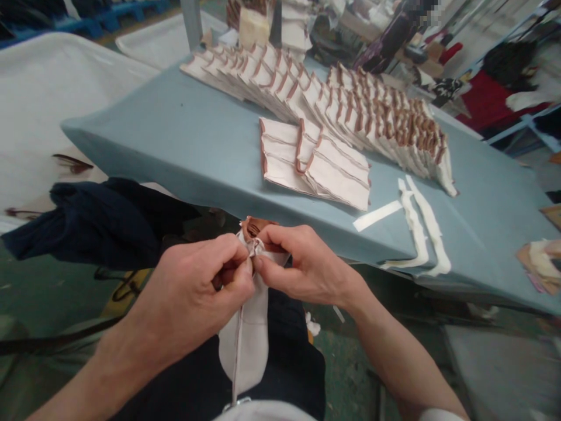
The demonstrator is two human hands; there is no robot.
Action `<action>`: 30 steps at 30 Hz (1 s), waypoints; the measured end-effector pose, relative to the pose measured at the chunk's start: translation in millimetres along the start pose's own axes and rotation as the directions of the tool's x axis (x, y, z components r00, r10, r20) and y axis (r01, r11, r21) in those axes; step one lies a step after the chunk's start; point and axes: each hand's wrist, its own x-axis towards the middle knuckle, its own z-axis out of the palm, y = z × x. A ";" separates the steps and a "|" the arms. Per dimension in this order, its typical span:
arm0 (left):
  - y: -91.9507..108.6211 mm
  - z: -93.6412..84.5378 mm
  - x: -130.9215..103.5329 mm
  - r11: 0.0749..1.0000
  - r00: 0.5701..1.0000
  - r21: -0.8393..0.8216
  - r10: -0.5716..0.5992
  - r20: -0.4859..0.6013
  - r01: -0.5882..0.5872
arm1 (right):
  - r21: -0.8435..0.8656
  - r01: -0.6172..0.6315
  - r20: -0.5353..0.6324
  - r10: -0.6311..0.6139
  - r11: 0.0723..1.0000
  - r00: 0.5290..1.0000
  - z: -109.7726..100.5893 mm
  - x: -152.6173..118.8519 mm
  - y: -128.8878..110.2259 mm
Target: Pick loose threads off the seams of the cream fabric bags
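Above my lap, both hands pinch a white cloth piece (248, 345) from either side. Its rounded lower end hangs down, with a dark seam line along it. At its top a brown-edged opening (254, 227) shows brown layers inside. My left hand (197, 280) has thumb and fingertips closed on the gathered cloth. Facing it, my right hand (302, 266) pinches the same gathered spot, and a pale strip end shows between its fingers. The fingertips of both hands almost meet, so the exact fold between them is hidden.
A blue-grey table (153, 128) stands just ahead. On it lie white brown-edged cloth pieces (315, 161), long overlapping rows of similar pieces (280, 82), and loose white strips (421, 228). White bins (65, 82) are at left, beside a dark garment (87, 216). Another person (390, 35) is beyond the table.
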 end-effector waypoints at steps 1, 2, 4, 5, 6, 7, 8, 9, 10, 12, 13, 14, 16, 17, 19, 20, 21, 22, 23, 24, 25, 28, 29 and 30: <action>0.2 2.3 -0.8 0.999 1.000 0.035 0.014 -0.023 -0.013 | -0.051 0.018 -0.019 -0.019 0.999 1.000 1.7 -0.1 -0.6; 0.3 4.6 -1.5 0.998 0.999 0.055 0.024 -0.042 -0.022 | -0.092 0.032 -0.028 -0.034 0.995 0.999 3.4 -0.1 -1.2; 0.5 8.6 -2.9 0.998 0.998 0.065 0.021 -0.060 -0.018 | -0.151 0.040 -0.038 -0.046 0.988 0.998 6.5 -0.2 -2.1; 0.8 10.3 -3.5 0.998 0.997 0.064 0.016 -0.069 -0.011 | -0.172 0.030 -0.044 -0.038 0.985 0.998 7.8 -0.3 -2.7; 1.1 11.8 -4.3 0.998 0.997 0.063 0.007 -0.081 -0.002 | -0.190 0.009 -0.050 -0.019 0.982 0.999 8.8 -0.5 -3.2; 1.4 13.2 -5.0 0.998 0.996 0.060 -0.006 -0.094 0.012 | -0.202 -0.017 -0.059 0.005 0.979 0.998 9.7 -0.6 -3.7; 1.6 14.4 -5.7 0.998 0.994 0.050 -0.024 -0.111 0.030 | -0.206 -0.044 -0.069 0.031 0.978 0.997 10.4 -0.7 -4.1; 1.6 15.7 -6.4 0.998 0.991 0.025 -0.046 -0.127 0.050 | -0.197 -0.070 -0.077 0.055 0.978 0.995 10.9 -0.9 -4.2; 1.5 17.2 -7.0 0.997 0.988 -0.022 -0.082 -0.134 0.079 | -0.166 -0.090 -0.079 0.078 0.982 0.994 11.5 -1.0 -4.0; 1.0 21.4 -7.7 0.960 0.975 -0.216 -0.203 -0.088 0.181 | -0.026 -0.125 -0.065 0.123 0.992 0.990 13.3 -1.6 -2.2; 0.7 24.3 -7.8 0.897 0.959 -0.364 -0.282 -0.032 0.251 | 0.079 -0.147 -0.053 0.152 0.986 0.987 14.6 -2.2 -0.6; 0.4 27.8 -7.8 0.788 0.933 -0.520 -0.357 0.050 0.330 | 0.193 -0.176 -0.036 0.187 0.965 0.982 16.3 -2.9 1.4; -0.2 35.1 -7.4 0.484 0.858 -0.745 -0.458 0.231 0.459 | 0.394 -0.244 0.003 0.264 0.886 0.965 20.1 -5.2 6.3; -0.8 38.0 -7.2 0.359 0.828 -0.794 -0.476 0.296 0.490 | 0.462 -0.272 0.025 0.295 0.844 0.955 21.8 -6.5 8.8; -2.7 39.8 -6.8 0.310 0.818 -0.803 -0.465 0.338 0.508 | 0.529 -0.301 0.056 0.321 0.794 0.945 23.7 -9.3 13.2; -4.2 38.3 -6.5 0.397 0.840 -0.772 -0.446 0.309 0.496 | 0.527 -0.300 0.056 0.319 0.795 0.946 23.7 -10.5 14.6; -5.9 35.1 -6.1 0.530 0.872 -0.711 -0.418 0.255 0.462 | 0.504 -0.289 0.045 0.309 0.814 0.950 23.1 -11.3 15.5; -7.8 30.6 -5.5 0.675 0.907 -0.614 -0.377 0.189 0.409 | 0.464 -0.269 0.026 0.291 0.844 0.956 21.9 -11.7 15.6; -9.6 25.2 -4.6 0.801 0.938 -0.491 -0.324 0.125 0.342 | 0.410 -0.245 0.001 0.268 0.879 0.964 20.4 -11.7 15.2; -11.1 19.5 -3.5 0.891 0.962 -0.363 -0.261 0.078 0.271 | 0.347 -0.216 -0.023 0.239 0.912 0.971 18.8 -11.3 14.1; -12.4 13.8 -2.2 0.946 0.979 -0.252 -0.196 0.054 0.204 | 0.282 -0.187 -0.042 0.206 0.941 0.978 17.2 -10.7 12.6; -14.0 -0.1 2.6 0.995 0.994 -0.081 -0.050 0.093 0.058 | 0.084 -0.109 -0.082 0.116 0.990 0.990 13.9 -8.8 7.0; -14.2 -3.4 4.3 0.997 0.993 -0.066 -0.030 0.117 0.038 | 0.019 -0.089 -0.084 0.091 0.996 0.992 13.4 -8.4 5.1; -14.3 -6.2 5.9 0.997 0.990 -0.065 -0.022 0.136 0.031 | -0.040 -0.069 -0.083 0.066 0.997 0.994 12.9 -8.1 3.3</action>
